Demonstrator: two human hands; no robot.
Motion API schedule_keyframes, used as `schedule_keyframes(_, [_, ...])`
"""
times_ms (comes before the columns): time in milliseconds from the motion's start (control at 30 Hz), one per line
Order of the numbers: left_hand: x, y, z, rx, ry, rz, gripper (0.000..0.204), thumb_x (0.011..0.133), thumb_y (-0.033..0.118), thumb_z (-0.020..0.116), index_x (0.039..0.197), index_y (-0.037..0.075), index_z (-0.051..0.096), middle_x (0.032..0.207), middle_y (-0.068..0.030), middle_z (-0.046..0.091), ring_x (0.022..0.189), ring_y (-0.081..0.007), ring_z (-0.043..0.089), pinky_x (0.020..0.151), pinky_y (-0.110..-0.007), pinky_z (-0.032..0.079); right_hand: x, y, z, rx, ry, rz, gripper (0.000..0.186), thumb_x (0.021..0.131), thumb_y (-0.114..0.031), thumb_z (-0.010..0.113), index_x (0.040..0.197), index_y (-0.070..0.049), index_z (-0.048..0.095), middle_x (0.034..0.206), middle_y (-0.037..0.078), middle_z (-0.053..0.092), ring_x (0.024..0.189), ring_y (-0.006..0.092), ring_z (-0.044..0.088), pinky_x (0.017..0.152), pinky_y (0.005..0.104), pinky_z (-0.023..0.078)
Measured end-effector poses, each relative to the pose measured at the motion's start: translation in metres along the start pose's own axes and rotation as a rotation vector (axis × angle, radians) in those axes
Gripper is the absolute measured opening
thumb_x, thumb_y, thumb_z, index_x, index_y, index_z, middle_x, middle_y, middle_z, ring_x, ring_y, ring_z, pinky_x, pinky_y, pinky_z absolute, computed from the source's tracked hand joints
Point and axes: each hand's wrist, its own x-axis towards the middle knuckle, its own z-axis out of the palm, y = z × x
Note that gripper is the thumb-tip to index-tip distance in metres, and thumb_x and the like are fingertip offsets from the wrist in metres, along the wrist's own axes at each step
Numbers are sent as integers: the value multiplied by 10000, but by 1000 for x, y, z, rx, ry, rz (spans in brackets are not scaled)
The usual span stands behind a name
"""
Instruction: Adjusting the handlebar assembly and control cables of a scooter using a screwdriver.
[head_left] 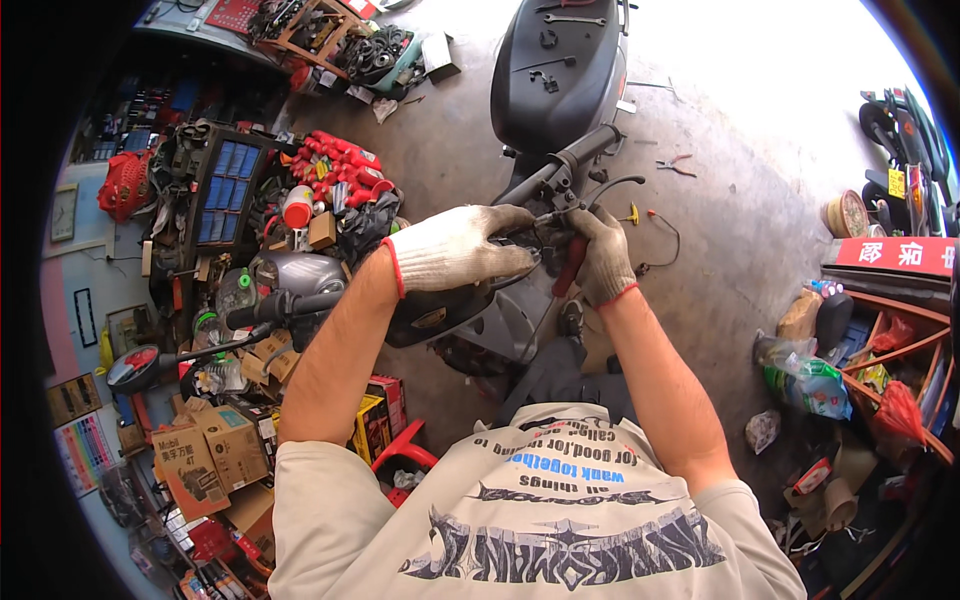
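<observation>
My left hand (462,248), in a white knit glove with dark, soiled fingertips, reaches to the scooter's handlebar (575,155). Its fingers curl around small dark parts below the bar, which they mostly hide. Close by on the right, my right hand (604,262) wears a matching glove and is closed at the same spot. A red-handled tool (570,268) runs down along that palm; its working end is hidden. A black brake lever (618,183) sticks out above the right hand. Beyond the bar, the black seat (555,85) carries a wrench (573,19) and several small black parts.
On the concrete floor to the right lie pliers (676,165), a yellow-handled tool (632,213) and a cable (672,240). Boxes (205,455) and red bottles (335,165) crowd the left. A mirror (135,368) juts out there. Shelving (900,350) stands at right.
</observation>
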Motion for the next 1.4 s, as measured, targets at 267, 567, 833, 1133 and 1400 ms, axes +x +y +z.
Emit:
schedule_keyframes(267, [-2,1,0,-34,2,-2,637,873,295,642,1407,-25,506,855,-125,670,666,-166,628,666,-318,513,5,5,0,107,-35,16,258,930,-104,575,1107,83,586,941,180,699,782,277,693,714,376,581])
schedule_keyframes(567, [-4,5,0,-21,18,-4,638,867,305,647,1395,-30,516,860,-128,673,673,-167,625,670,-322,508,9,6,7,134,26,5,219,949,-132,629,1051,61,623,921,163,707,725,260,692,643,387,581])
schedule_keyframes(833, [-4,-4,1,-5,33,33,656,872,311,650,1413,-32,506,881,-139,683,687,-163,627,673,-320,509,2,4,22,91,108,49,216,950,-151,661,1031,46,627,892,140,690,734,256,679,644,408,584])
schedule_keyframes(1133, [-3,-19,5,74,91,182,678,878,309,663,1418,-62,486,1035,-213,700,689,-180,633,686,-330,524,16,15,17,141,97,56,229,966,-145,627,1087,49,622,933,172,684,807,313,696,699,465,599])
schedule_keyframes(1400, [-6,-13,6,41,57,61,683,879,312,667,1421,-61,482,990,-214,699,679,-187,635,684,-334,531,13,8,20,29,127,80,275,964,-193,579,1083,47,640,884,183,705,622,317,693,415,442,558])
